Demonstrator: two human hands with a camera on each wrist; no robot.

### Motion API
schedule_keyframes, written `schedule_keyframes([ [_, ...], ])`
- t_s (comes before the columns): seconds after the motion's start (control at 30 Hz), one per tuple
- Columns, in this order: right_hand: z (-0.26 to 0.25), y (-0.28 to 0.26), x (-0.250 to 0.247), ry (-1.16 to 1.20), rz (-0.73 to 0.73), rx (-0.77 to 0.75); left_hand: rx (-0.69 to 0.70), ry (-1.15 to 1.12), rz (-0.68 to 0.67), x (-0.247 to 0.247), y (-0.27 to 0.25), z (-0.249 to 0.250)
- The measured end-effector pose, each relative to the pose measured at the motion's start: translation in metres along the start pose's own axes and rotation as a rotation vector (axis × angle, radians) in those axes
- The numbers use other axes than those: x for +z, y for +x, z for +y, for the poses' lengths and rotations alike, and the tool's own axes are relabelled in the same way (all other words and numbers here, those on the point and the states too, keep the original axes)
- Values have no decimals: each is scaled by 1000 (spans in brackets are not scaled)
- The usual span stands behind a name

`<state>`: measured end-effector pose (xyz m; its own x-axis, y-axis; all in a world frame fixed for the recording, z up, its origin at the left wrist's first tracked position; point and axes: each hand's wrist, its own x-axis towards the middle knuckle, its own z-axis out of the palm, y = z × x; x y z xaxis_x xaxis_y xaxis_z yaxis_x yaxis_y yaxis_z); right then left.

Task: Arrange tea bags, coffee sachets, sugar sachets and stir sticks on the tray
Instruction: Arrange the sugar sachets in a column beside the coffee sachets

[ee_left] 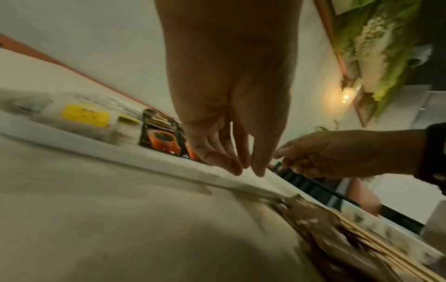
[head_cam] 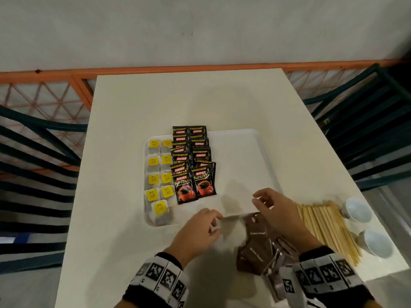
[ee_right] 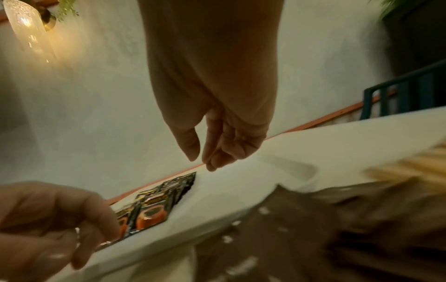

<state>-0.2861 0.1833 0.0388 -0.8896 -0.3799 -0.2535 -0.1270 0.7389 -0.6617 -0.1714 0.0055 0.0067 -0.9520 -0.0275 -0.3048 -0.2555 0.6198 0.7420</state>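
A white tray (head_cam: 240,156) lies mid-table. Tea bags (head_cam: 159,174) with yellow tags fill its left side, and black coffee sachets (head_cam: 192,165) lie in two overlapping columns beside them. The tray's right half is bare. Brown sugar sachets (head_cam: 258,247) lie in a loose pile on the table, just in front of the tray. Wooden stir sticks (head_cam: 324,227) lie to their right. My left hand (head_cam: 214,223) hovers at the tray's front rim, fingers relaxed and holding nothing (ee_left: 246,169). My right hand (head_cam: 258,197) hangs over the tray's front right part, above the sugar pile, loosely curled and empty (ee_right: 202,158).
Two white cups (head_cam: 358,210) (head_cam: 377,243) stand at the table's right edge beyond the sticks. Dark slatted chairs flank the table on the left (head_cam: 37,174) and right (head_cam: 367,130). A wall with an orange rail runs behind.
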Motion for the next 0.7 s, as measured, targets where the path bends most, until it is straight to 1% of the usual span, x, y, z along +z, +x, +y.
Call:
schedule_keyframes([
  [0.13,42,-31,-19,-177,35,29,48,86,-166,15,-6,16],
  [0.2,61,-45,-24,-268,7,2,81,147,-237,24,-8,20],
  [0.23,68,-52,-27,-327,-49,-30,114,199,-268,29,-9,23],
  [0.33,80,-67,-29,-547,-340,-50,257,408,-310,45,-10,32],
  [0.37,83,-70,-29,-619,-388,-62,292,466,-316,49,-10,36],
  [0.4,85,-70,-28,-691,-401,-86,313,514,-320,55,-10,40],
  [0.47,91,-66,-25,-806,-419,-146,314,573,-310,66,-7,45],
  [0.57,94,-56,-27,-926,-455,-208,263,623,-263,78,-2,52],
  [0.63,92,-52,-30,-942,-451,-250,220,644,-278,80,2,55],
  [0.7,90,-50,-33,-889,-437,-297,207,653,-290,78,6,59],
])
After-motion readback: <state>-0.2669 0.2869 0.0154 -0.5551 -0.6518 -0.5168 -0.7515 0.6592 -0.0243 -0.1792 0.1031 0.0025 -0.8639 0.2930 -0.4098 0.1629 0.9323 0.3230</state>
